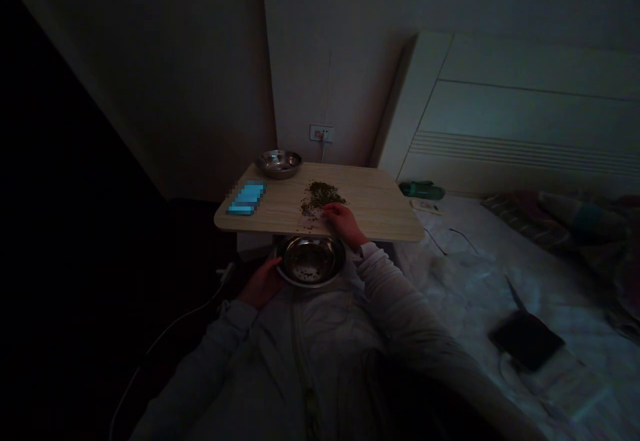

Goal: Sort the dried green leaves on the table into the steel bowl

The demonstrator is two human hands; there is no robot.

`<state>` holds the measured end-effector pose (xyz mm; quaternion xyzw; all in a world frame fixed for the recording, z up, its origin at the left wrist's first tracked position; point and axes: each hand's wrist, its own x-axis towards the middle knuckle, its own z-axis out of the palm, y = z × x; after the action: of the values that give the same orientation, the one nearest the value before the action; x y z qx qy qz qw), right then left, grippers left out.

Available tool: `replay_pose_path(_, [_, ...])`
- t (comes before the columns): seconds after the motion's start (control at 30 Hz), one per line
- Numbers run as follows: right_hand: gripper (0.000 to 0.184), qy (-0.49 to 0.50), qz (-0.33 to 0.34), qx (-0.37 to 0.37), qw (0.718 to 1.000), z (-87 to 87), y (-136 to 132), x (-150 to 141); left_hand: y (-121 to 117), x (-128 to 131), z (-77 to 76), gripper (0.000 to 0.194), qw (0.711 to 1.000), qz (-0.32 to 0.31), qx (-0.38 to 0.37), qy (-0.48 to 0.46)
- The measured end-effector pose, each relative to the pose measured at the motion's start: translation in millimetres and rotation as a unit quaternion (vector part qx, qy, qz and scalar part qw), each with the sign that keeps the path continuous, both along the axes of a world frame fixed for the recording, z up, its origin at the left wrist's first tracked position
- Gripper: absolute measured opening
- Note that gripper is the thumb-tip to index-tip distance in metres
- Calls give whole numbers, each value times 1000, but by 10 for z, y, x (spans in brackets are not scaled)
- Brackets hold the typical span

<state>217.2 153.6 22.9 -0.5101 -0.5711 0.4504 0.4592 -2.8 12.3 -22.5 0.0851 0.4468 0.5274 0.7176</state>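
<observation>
My left hand (263, 283) grips the left rim of a steel bowl (341, 264), held just below the near edge of a small wooden table (385, 211). A few dark bits lie in the bottom of that bowl. On the tabletop is a loose heap of small green and dark grains (323, 192), with stray ones scattered toward the near edge. My right hand (344, 222) reaches in from the right, its bent fingers closed together at the near side of the heap. Whatever lies between those fingertips is too small to make out.
A second steel bowl (279, 165) stands at the table's back left, behind a lit phone (247, 198). On the bed to the right are a green bottle (423, 190), a remote (426, 207) and a dark object (527, 340). A white cable (173, 324) runs at left.
</observation>
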Motion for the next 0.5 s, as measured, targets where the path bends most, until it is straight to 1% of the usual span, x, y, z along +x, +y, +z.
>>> replay_pose_path(0.17, [17,-16,4,0,1000,0,-21,0,-3,8,11,20,1000,-9,-1,0])
replay_pose_path(0.27, [17,-22,2,1,1000,10,-38,-1,12,2,-15,20,1000,-7,-2,3])
replay_pose_path(0.4, [13,-6,-6,14,1000,21,-46,-4,36,-24,-69,23,1000,-2,-6,0])
replay_pose_path(0.5, [12,4,5,10,1000,22,-43,3,46,-46,-99,20,1000,7,-10,-4])
